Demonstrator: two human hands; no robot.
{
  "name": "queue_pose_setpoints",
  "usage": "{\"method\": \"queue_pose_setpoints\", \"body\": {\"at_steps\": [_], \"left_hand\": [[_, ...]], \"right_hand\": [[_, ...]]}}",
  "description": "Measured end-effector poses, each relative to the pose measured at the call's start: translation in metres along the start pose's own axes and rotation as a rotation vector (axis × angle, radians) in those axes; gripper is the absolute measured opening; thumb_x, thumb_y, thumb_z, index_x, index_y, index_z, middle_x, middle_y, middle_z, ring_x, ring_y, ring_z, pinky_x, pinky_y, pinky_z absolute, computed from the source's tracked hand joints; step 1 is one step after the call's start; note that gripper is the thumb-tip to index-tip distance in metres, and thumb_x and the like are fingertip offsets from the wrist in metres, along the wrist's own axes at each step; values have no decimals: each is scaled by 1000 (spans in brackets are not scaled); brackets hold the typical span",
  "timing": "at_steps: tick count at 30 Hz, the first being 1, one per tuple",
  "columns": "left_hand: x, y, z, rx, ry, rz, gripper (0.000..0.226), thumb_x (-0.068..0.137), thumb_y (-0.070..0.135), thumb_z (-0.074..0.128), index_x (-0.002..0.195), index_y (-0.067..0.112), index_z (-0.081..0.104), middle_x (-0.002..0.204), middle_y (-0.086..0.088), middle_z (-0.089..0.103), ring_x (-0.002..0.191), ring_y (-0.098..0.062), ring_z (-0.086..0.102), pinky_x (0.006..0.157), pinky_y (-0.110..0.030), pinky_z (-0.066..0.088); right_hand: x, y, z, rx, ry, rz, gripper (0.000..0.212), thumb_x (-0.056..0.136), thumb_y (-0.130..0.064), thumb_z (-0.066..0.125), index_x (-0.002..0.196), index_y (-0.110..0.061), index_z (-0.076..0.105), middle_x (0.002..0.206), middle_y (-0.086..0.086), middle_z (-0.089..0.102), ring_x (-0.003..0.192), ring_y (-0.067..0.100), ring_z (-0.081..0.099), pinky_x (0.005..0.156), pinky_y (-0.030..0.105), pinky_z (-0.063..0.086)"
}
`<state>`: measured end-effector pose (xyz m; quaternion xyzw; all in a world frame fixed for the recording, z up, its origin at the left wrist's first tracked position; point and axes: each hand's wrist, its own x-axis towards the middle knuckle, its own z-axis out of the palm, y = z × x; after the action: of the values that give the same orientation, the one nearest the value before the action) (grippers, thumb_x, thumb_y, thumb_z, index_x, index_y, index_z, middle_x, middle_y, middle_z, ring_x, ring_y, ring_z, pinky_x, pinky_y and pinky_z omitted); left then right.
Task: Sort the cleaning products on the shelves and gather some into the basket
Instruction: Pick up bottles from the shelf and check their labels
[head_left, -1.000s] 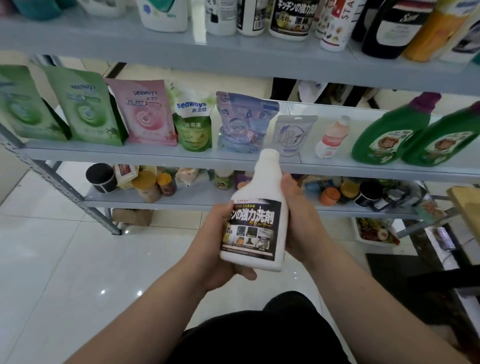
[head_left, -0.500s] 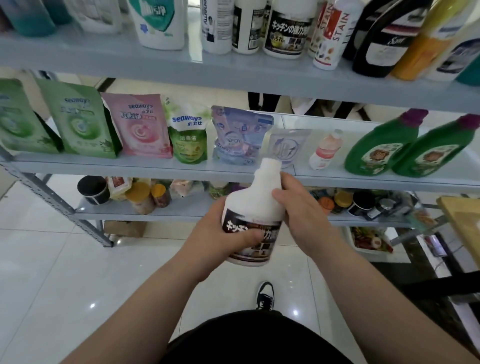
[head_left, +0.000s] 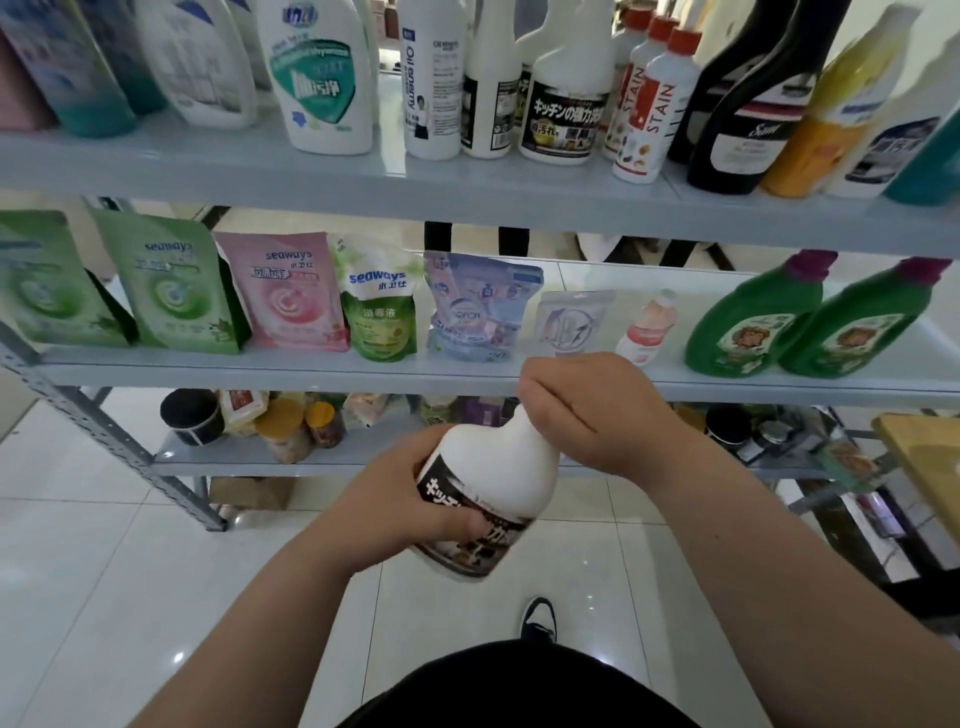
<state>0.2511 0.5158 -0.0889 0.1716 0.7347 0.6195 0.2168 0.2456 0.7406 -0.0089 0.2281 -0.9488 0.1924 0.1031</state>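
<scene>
I hold a white bottle with a black Japanese label (head_left: 493, 483) in front of the shelves, tilted with its neck up and to the right. My left hand (head_left: 415, 499) grips its body from the left, thumb over the label. My right hand (head_left: 582, 410) is curled round the bottle's neck and hides the cap. A matching white bottle (head_left: 569, 88) stands on the top shelf (head_left: 363, 182). No basket is in view.
The middle shelf (head_left: 311, 371) carries green and pink refill pouches, a small pink bottle (head_left: 649, 327) and two green bottles (head_left: 753, 317). Jars and tins crowd the low shelf (head_left: 234, 457). A wooden surface (head_left: 924, 457) juts in at the right. White floor tiles lie below.
My right hand slid from the bottle's side up onto its neck and closed over the top. The bottle tilted and the view rose toward the top shelf.
</scene>
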Motion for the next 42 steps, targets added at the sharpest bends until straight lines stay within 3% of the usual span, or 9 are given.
{"method": "queue_pose_setpoints", "body": {"at_steps": [4, 10, 13, 18, 22, 31, 35, 39, 42], "left_hand": [[-1, -6, -5, -165, -245, 1, 86, 59, 49, 96, 135, 25, 60, 127, -14, 70, 118, -36, 67, 97, -49, 56], [3, -4, 4, 58, 51, 28, 78, 62, 68, 82, 132, 51, 52, 122, 16, 71, 113, -5, 68, 98, -44, 56], [8, -2, 9, -141, 101, 43, 69, 76, 55, 73, 140, 43, 49, 128, 13, 69, 122, -14, 65, 101, -45, 53], [44, 23, -3, -367, 178, 33, 57, 86, 18, 46, 135, 44, 58, 128, 3, 71, 117, -28, 69, 91, -53, 60], [84, 54, -10, -223, 226, 97, 67, 83, 12, 39, 131, 54, 58, 127, 10, 70, 117, -25, 67, 87, -55, 60], [178, 130, -26, -65, 206, 258, 60, 82, 35, 44, 136, 58, 53, 129, 10, 69, 124, -25, 63, 98, -55, 55], [205, 143, -42, 376, 353, 436, 36, 102, 52, 34, 133, 62, 49, 129, 34, 54, 125, 12, 46, 103, -9, 34], [233, 120, -62, 1080, 521, 445, 48, 99, 30, 51, 142, 11, 56, 133, -17, 56, 126, -37, 50, 109, -46, 37], [243, 107, -62, 1381, 472, 276, 70, 81, 30, 71, 147, 16, 51, 140, -15, 53, 134, -39, 46, 114, -58, 29]], "right_hand": [[-6, -7, -1, 40, 107, -189, 33, 94, -30, 38, 74, -12, 56, 61, -6, 45, 52, 21, 39, 49, 33, 31], [12, 2, 13, 241, 87, 418, 36, 102, -42, 45, 72, -22, 48, 71, 0, 53, 68, 19, 49, 59, 35, 34], [3, -5, 33, 543, 323, 522, 30, 88, -62, 58, 103, -36, 56, 90, -8, 57, 77, 0, 54, 62, 20, 42], [-13, 1, 53, 580, 214, 371, 88, 77, -61, 67, 151, -53, 21, 138, -26, 32, 129, -15, 36, 92, -1, 38], [16, 16, 37, 750, 303, 314, 105, 71, -52, 81, 150, -66, 13, 151, -21, 35, 140, 9, 44, 103, 33, 54], [108, 61, -16, 746, 633, 187, 120, 62, -42, 92, 155, -48, 17, 154, -12, 39, 140, 12, 46, 109, 46, 50], [145, 97, -31, 633, 762, 143, 120, 64, -32, 97, 156, -39, 20, 150, -15, 36, 141, 13, 41, 110, 44, 49], [172, 130, -30, 535, 783, 154, 121, 65, -38, 94, 158, -31, 18, 146, -15, 33, 139, 3, 36, 111, 27, 43], [185, 149, -27, 488, 773, 169, 121, 64, -39, 93, 159, -31, 18, 147, -19, 31, 139, -6, 31, 108, 9, 33]]}}
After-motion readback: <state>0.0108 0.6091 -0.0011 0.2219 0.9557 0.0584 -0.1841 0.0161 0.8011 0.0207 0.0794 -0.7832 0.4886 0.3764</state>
